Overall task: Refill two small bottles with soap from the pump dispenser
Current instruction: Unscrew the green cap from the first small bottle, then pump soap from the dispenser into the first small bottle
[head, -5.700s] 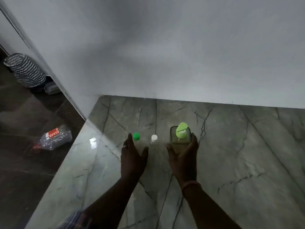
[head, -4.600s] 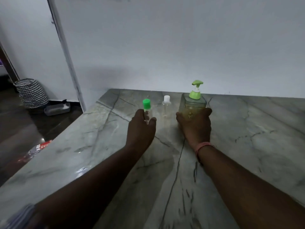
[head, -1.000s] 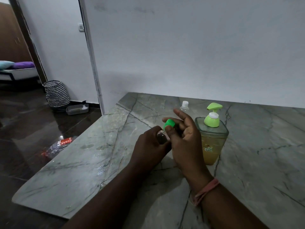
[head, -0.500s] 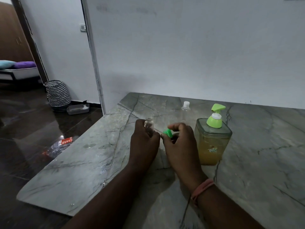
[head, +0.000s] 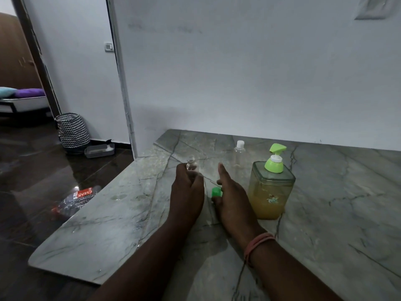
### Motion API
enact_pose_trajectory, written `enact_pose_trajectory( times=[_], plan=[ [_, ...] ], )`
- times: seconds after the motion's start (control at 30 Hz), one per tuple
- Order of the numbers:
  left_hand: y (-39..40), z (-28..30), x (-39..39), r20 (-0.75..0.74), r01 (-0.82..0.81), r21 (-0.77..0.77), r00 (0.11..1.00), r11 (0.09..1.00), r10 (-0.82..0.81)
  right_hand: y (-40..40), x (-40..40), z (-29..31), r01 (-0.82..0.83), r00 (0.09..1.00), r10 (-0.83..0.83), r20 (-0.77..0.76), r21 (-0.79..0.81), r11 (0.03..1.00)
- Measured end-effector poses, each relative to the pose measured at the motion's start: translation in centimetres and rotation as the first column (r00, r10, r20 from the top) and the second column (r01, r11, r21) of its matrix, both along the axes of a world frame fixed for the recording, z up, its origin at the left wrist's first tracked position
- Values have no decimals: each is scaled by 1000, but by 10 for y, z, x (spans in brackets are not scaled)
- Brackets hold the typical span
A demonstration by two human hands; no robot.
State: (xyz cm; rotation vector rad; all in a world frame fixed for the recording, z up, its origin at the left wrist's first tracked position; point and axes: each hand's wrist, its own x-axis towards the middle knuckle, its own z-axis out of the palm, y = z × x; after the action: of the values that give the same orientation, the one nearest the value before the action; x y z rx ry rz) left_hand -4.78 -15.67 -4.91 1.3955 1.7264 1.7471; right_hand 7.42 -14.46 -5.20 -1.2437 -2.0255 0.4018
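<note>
clear bottle (head: 191,164) — left grip (head: 187,193)

My left hand (head: 187,193) is gripping an uncapped clear bottle (head: 191,165) upright, while my right hand (head: 230,197) is pinching its green cap (head: 216,192) beside the pump dispenser (head: 270,185) on the marble counter (head: 338,200).

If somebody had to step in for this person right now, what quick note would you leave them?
Left hand holds the uncapped small bottle upright.
Right hand is at the green cap, down by the marble counter.
Second small bottle, white cap on, stands at the back.
Pump dispenser stands to the right, partly full.
Done: first bottle opened.
Left: pump soap into both, recap.
</note>
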Motion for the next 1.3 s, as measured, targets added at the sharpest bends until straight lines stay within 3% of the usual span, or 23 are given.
enact_pose_trajectory(
  times=[0.07,0.23,0.43,0.5,0.6,0.7,0.77,0.87,0.97,1.07,1.3],
  plan=[
    [-3,1,2,-17,15,9,1000,1000,-15,-4,0,6,3,999,-1,-47,49,999],
    [-4,0,1,-50,75,75,996,994,-71,-26,14,55,70,980,11,-197,399,914],
    [-12,2,13,-109,288,113,955,951,-277,-24,63,109,211,910,28,-414,519,828],
    [-17,5,18,-117,375,125,925,919,-362,-11,74,115,245,871,-13,-491,412,878],
    [-21,7,25,-157,442,152,894,884,-420,25,88,118,249,842,-181,-508,69,966],
    [-20,8,32,-149,491,171,870,854,-470,49,92,120,47,824,-182,-536,-256,966],
    [-16,10,37,-126,521,153,853,840,-507,51,89,121,-68,825,-156,-543,-370,927],
    [-8,16,43,-85,582,140,813,801,-576,48,87,116,-102,828,-133,-545,-380,919],
    [3,25,44,-147,618,150,786,772,-600,46,89,112,-66,801,-158,-578,-347,935],
    [12,27,50,-117,610,210,791,764,-600,48,94,116,-128,826,-131,-549,-409,904],
    [14,15,55,-104,614,248,786,750,-609,69,92,162,-31,966,-138,-220,-626,779]
  ],
)
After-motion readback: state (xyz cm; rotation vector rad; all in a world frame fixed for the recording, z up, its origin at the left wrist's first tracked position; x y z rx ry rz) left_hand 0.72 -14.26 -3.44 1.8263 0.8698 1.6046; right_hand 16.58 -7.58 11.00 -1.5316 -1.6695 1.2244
